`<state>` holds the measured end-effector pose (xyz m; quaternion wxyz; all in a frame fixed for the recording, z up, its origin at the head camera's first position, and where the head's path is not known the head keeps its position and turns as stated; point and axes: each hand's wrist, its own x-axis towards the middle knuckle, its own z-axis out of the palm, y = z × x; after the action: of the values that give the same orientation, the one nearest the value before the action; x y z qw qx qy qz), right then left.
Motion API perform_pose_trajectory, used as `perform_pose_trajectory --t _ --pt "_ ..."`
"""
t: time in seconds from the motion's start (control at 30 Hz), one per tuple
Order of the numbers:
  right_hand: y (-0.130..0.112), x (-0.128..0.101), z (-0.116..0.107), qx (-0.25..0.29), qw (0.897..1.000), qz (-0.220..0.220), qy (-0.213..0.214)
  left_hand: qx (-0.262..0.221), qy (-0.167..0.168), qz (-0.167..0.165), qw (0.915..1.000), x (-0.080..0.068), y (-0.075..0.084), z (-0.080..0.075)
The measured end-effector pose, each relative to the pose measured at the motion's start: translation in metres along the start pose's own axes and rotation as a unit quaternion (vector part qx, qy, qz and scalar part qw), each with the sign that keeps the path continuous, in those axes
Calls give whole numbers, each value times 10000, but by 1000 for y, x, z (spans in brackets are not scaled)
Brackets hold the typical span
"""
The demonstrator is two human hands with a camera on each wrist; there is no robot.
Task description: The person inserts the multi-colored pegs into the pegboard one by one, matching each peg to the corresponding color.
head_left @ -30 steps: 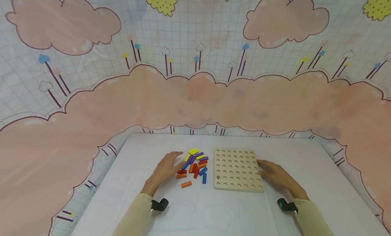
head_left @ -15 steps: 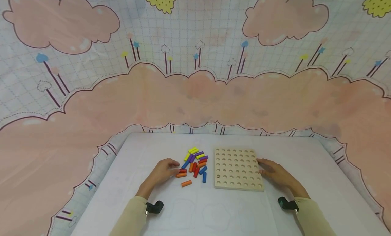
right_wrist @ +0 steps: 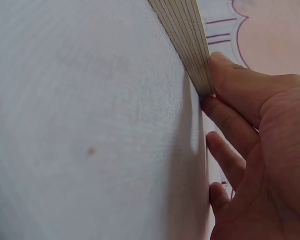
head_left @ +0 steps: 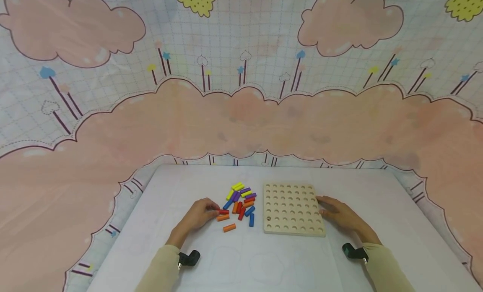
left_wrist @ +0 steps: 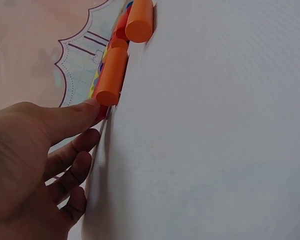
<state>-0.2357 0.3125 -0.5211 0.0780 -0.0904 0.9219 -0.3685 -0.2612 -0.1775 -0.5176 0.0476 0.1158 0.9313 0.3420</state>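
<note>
My left hand [head_left: 196, 215] pinches the left end of a red peg [head_left: 224, 212] between thumb and forefinger. In the left wrist view an orange peg [left_wrist: 112, 77] lies just in front of it and partly hides the red one. My right hand [head_left: 341, 215] rests at the right edge of a square wooden pegboard [head_left: 293, 232] with rows of round holes. Its fingers are fairly straight, and in the right wrist view the thumb and forefinger touch the board's side [right_wrist: 190, 45].
Right of my left hand is a loose pile of pegs: yellow [head_left: 238, 186], purple [head_left: 237, 196], red, orange and blue [head_left: 251, 220]. A lone orange peg [head_left: 229, 228] lies nearest me. White cloth [head_left: 260, 262] covers the table, and a patterned sheet hangs behind.
My left hand has drawn back from above the pile's left side, lowered, and closed its fingertips on the red peg. The right hand stays at the board's edge.
</note>
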Motion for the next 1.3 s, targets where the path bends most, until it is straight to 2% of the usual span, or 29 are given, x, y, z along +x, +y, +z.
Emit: perform_pose_trajectory --t 0.13,0.33,0.43,0.53,0.6,0.77,0.97,1.3 --pt "1 1 1 53 9999 112 -50 31 99 56 9999 -1 -2 -2" --pt "0 2 1 -55 9999 -133 6 -17 139 101 9999 -2 -1 -6" --pt "0 2 1 -67 9999 -149 -4 -60 164 -22 9998 -3 -1 -8" --pt "-1 3 0 -48 10000 -23 -58 -251 175 -243 9992 -4 1 -10" --pt "-1 4 0 -36 10000 40 -77 -439 206 -259 9985 -4 2 -12" --pt "-4 3 -1 -16 9999 47 -87 -801 250 -196 9963 -1 8 -12" --pt "-2 3 0 -4 9999 87 -149 -994 320 -184 9944 3 17 -10" --pt "-6 1 -2 0 9999 111 -119 -1066 455 19 9933 9 32 -8"
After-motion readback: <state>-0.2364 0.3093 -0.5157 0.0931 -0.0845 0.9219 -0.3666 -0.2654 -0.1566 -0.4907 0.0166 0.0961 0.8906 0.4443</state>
